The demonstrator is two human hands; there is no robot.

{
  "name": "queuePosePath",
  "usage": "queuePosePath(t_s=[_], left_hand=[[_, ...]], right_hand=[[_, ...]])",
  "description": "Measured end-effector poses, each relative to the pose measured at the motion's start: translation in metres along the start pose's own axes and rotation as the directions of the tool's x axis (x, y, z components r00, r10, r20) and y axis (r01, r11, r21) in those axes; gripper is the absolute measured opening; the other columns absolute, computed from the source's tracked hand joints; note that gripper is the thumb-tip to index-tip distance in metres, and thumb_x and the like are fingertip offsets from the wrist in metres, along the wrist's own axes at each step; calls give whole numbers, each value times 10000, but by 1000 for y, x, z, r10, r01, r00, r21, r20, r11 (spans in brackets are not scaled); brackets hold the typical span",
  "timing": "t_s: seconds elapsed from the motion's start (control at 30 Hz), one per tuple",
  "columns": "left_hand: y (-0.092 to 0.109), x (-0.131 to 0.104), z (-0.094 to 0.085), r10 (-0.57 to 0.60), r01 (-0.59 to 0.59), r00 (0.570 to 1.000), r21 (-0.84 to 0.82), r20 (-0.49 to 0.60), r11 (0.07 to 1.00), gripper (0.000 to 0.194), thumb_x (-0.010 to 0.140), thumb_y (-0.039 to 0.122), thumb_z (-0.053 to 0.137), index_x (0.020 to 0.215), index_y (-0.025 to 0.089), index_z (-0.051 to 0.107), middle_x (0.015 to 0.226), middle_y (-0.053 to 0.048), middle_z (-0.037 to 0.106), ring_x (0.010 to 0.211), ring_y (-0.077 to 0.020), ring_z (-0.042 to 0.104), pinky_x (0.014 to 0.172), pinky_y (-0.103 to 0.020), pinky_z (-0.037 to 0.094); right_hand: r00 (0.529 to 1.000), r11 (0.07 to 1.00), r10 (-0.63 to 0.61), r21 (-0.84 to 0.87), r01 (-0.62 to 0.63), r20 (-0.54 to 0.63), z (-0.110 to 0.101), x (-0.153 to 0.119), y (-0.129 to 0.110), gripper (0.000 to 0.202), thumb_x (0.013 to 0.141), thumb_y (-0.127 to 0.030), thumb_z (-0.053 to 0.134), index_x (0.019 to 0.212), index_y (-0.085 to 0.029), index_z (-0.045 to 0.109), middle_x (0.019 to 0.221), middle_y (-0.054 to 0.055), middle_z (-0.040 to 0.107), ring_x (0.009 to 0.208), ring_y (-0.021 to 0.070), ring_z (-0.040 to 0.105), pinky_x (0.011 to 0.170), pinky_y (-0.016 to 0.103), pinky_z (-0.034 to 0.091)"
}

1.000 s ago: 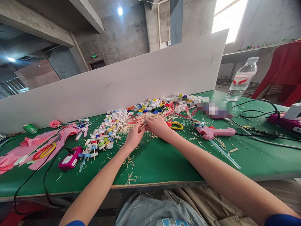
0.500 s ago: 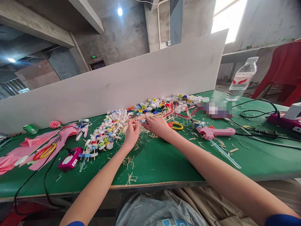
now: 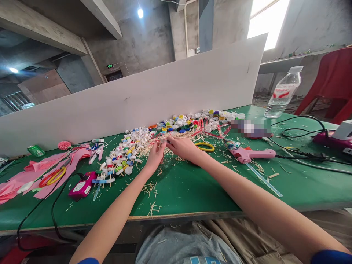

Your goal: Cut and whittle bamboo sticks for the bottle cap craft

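On my feed, the left hand (image 3: 155,157) and right hand (image 3: 182,147) meet, fingers curled; how tightly, around what, I cannot tell. Wood sticks (image 3: 146,146) lie at their ten o'clock, pointing several ways.

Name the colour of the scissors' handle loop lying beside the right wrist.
The handle loop is yellow; it shows best in the head view.

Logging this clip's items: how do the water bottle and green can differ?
The water bottle is clear and stands; the green can is opaque and lies on its side. The bottle is at the right, the can far left. Both are on the table.
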State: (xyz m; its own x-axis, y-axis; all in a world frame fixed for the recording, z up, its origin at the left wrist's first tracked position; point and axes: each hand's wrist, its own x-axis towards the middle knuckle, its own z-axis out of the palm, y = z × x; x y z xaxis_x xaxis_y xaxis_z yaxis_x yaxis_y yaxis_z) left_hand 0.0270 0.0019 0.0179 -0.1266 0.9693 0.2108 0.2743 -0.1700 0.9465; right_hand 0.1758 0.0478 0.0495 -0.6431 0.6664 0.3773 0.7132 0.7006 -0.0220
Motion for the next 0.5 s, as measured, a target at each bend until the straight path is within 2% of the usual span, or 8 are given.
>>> queuePosePath(t_s=[0.13, 0.27, 0.4, 0.5], left_hand=[[-2, 1, -1, 66, -66, 998, 64, -1, 996, 469, 788, 669, 537, 859, 209, 481, 566, 63, 400, 416, -86, 376, 429, -234, 285], [-6, 6, -5, 164, -155, 986, 220, -24, 963, 475, 799, 648, 543, 822, 173, 534, 654, 13, 499, 534, -103, 427, 506, -237, 311], [-7, 8, -8, 175, -141, 983, 375, -57, 916, 484, 807, 634, 537, 647, 190, 428, 595, 35, 408, 554, -107, 361, 528, -248, 261], [-4, 8, -9, 162, -116, 984, 437, -71, 892, 481, 828, 597, 531, 605, 206, 362, 563, 48, 344, 538, -108, 315, 526, -258, 222]], right_hand=[[999, 1000, -28, -10, 29, 31, 0, -1, 1, 340, 998, -370, 246, 1162, -194, 486, 880, 66, 707, 709, 182, 626, 536, 257, 249], [999, 999, -21, -46, 23, 44, 3, -1, 0, 387, 999, -404, 225, 1208, -190, 471, 895, 89, 713, 741, 216, 643, 572, 265, 286], [999, 995, 24, -97, -20, 41, 7, -2, -4, 381, 997, -370, 219, 1204, -179, 477, 933, 113, 708, 794, 249, 654, 611, 285, 326], [998, 990, 56, -130, -51, 34, 7, -3, -9, 374, 994, -339, 220, 1174, -161, 494, 962, 141, 696, 829, 254, 655, 618, 289, 337]])
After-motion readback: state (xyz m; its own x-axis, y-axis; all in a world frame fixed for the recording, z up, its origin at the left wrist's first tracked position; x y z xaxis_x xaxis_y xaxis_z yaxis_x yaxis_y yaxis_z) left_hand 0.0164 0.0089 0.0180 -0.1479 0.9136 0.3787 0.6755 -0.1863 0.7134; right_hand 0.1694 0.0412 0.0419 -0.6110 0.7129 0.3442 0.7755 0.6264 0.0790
